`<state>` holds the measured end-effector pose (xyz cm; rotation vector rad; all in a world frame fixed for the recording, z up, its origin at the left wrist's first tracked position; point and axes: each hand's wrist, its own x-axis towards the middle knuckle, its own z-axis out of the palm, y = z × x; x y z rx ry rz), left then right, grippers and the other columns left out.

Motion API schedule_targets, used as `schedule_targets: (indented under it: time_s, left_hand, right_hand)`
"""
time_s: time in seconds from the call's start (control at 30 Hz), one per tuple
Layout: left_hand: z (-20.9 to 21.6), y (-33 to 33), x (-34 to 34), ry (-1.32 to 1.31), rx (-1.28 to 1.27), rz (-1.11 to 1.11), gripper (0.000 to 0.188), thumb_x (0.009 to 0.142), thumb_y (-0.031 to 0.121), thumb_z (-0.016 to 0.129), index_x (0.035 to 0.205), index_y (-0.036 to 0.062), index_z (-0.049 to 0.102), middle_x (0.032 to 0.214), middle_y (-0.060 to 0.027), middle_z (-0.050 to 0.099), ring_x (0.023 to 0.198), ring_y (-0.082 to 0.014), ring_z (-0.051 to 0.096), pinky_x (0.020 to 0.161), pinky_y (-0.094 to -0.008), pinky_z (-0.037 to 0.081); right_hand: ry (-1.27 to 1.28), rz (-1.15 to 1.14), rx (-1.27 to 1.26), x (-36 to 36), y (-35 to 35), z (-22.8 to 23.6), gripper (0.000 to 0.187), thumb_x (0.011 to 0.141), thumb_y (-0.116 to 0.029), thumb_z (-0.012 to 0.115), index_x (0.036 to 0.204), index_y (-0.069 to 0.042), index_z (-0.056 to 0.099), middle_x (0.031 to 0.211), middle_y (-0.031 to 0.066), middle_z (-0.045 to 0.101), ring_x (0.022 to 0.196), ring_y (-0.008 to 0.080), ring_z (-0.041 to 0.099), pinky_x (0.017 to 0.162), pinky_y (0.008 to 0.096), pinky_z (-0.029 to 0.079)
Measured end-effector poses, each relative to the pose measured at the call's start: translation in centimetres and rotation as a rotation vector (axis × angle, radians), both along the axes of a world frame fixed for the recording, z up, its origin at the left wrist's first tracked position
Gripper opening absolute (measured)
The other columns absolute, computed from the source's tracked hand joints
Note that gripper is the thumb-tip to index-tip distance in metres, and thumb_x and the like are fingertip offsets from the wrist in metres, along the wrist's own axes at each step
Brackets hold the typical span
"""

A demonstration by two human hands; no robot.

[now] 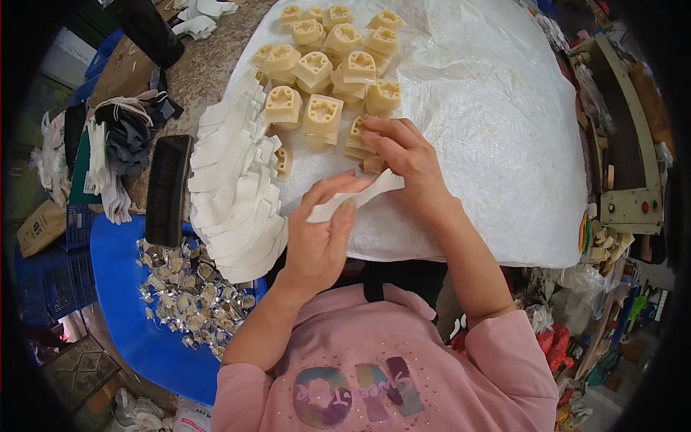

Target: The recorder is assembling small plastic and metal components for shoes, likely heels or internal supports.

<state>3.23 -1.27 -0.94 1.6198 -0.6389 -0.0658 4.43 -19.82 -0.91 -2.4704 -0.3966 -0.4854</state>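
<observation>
My left hand (317, 245) is closed on a white curved strip (360, 196), pinching it between thumb and fingers. The strip's far end reaches up to my right palm. With bent fingers, my right hand (414, 162) grips the side of a cream heel-shaped block (355, 140) at the near edge of a cluster; its thumb is mostly hidden. Several more cream blocks (322, 114), with hollows moulded in their tops, stand crowded and partly stacked beyond my hands. Left of them, a fanned pile of white strips (234, 183) overlaps like shingles.
A white woven sheet (497, 144) covers the work surface. A dark brush-like block (169, 191) lies left of the strips. Below it, a blue tub (119, 302) holds shiny scraps. A black cylinder (147, 32) stands at back left, and a beige machine (633, 205) at right.
</observation>
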Motion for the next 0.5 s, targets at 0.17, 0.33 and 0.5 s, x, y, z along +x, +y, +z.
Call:
schedule_targets:
  time_s: [0.17, 0.33, 0.5]
  left_hand:
    - [-1.2, -1.6, 0.8, -0.219, 0.219, 0.040, 0.026, 0.093, 0.016, 0.048, 0.109, 0.0009, 0.060, 0.107, -0.0170, 0.058, 0.106, -0.0349, 0.053, 0.090, -0.0413, 0.040]
    - [-1.3, -2.0, 1.0, -0.336, 0.326, 0.065, 0.024, 0.089, 0.014, 0.051, 0.108, 0.0030, 0.060, 0.106, -0.0159, 0.059, 0.105, -0.0339, 0.054, 0.088, -0.0420, 0.039]
    - [-1.0, -1.9, 1.2, -0.377, 0.445, 0.062, 0.023, 0.086, 0.010, 0.053, 0.107, 0.0028, 0.059, 0.105, -0.0144, 0.059, 0.105, -0.0300, 0.055, 0.087, -0.0402, 0.037]
  right_hand:
    - [0.154, 0.082, 0.174, 0.1, -0.8, -0.3, 0.031, 0.072, 0.001, 0.060, 0.103, 0.000, 0.059, 0.118, 0.0110, 0.055, 0.104, 0.0244, 0.055, 0.073, 0.0306, 0.055]
    - [0.013, 0.061, 0.114, 0.4, -0.5, -0.2, 0.033, 0.064, 0.000, 0.063, 0.096, -0.002, 0.057, 0.110, 0.0116, 0.056, 0.098, 0.0308, 0.053, 0.078, 0.0357, 0.049]
    - [-0.126, 0.054, 0.035, 0.3, 0.0, -1.1, 0.041, 0.065, 0.006, 0.060, 0.105, -0.002, 0.054, 0.107, 0.0138, 0.056, 0.097, 0.0326, 0.055, 0.077, 0.0370, 0.049]
